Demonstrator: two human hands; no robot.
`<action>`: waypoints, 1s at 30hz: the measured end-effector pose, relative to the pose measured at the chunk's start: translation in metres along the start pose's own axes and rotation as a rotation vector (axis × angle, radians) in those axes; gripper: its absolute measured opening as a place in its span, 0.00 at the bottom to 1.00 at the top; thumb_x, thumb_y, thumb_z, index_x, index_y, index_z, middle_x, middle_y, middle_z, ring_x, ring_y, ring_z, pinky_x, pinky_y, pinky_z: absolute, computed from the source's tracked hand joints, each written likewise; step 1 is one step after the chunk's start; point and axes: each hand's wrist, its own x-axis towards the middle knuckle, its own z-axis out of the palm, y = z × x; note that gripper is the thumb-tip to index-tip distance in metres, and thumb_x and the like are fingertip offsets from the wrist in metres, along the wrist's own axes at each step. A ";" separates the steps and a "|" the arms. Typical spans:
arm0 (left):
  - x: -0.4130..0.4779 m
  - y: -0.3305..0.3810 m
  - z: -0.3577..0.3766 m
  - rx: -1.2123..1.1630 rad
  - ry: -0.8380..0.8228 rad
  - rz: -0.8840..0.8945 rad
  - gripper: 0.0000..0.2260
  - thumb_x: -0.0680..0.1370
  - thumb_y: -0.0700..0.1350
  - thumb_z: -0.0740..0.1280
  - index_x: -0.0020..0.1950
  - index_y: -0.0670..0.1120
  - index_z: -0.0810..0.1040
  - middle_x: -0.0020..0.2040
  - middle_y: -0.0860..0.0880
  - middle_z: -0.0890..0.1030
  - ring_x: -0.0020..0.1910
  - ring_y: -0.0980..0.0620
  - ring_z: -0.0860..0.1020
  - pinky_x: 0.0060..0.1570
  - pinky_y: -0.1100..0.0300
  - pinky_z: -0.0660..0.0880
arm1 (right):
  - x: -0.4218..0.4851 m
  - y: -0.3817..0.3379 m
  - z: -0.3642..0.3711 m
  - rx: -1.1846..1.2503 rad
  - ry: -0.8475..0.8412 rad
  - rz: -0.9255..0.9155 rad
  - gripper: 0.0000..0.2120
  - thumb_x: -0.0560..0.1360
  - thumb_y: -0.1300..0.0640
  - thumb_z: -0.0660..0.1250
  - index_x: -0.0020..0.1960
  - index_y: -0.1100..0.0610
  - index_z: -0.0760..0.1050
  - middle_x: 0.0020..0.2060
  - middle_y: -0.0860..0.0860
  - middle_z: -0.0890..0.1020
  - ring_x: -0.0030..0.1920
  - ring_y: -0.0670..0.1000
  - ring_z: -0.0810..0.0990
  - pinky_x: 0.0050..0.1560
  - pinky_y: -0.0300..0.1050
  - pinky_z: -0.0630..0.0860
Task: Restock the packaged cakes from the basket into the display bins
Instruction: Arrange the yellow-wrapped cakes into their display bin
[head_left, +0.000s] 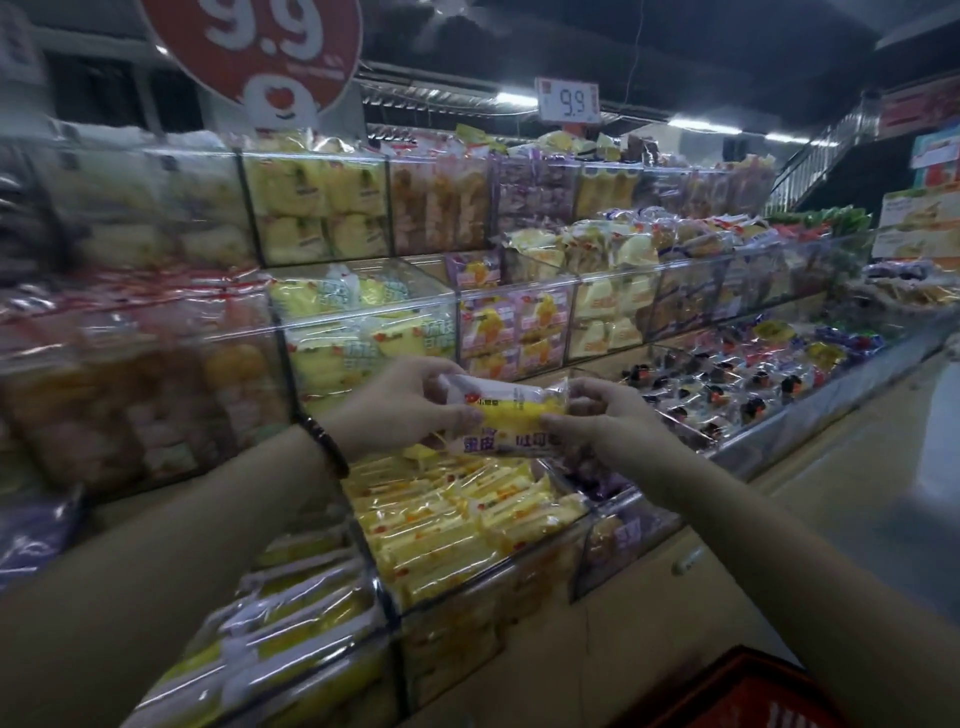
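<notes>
A packaged cake (511, 415) in a white and yellow wrapper with purple print is held in the air by both hands. My left hand (410, 402) grips its left end and my right hand (597, 415) pinches its right end. Below the package lies a clear display bin (498, 564) filled with several yellow wrapped cakes. The red basket (748, 693) shows only as a corner at the bottom right. A dark bracelet sits on my left wrist.
Tiered clear bins (363, 322) of wrapped cakes fill the shelves from left to right. A low bin (779, 415) of dark-printed packets runs along the right. Red 9.9 price signs (270, 36) hang above. A beige floor aisle (857, 493) lies right.
</notes>
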 end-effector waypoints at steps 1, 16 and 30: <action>-0.005 -0.004 -0.013 0.003 0.020 -0.008 0.16 0.77 0.44 0.75 0.64 0.46 0.81 0.48 0.44 0.87 0.48 0.43 0.87 0.51 0.41 0.84 | 0.005 -0.004 0.011 0.006 -0.015 -0.010 0.10 0.78 0.62 0.74 0.59 0.60 0.79 0.50 0.62 0.87 0.40 0.60 0.82 0.33 0.48 0.78; -0.082 -0.044 -0.103 0.064 0.225 -0.166 0.10 0.81 0.43 0.71 0.62 0.45 0.82 0.48 0.43 0.87 0.43 0.49 0.87 0.41 0.57 0.85 | 0.039 -0.034 0.133 0.025 -0.137 -0.079 0.14 0.77 0.60 0.75 0.61 0.59 0.78 0.48 0.59 0.87 0.37 0.55 0.84 0.35 0.48 0.83; -0.155 -0.099 -0.133 0.060 0.264 -0.331 0.08 0.80 0.41 0.71 0.59 0.46 0.82 0.50 0.44 0.87 0.43 0.50 0.88 0.40 0.57 0.84 | 0.032 -0.043 0.223 -0.286 -0.408 -0.123 0.16 0.76 0.50 0.77 0.62 0.50 0.80 0.49 0.49 0.85 0.43 0.46 0.84 0.40 0.41 0.78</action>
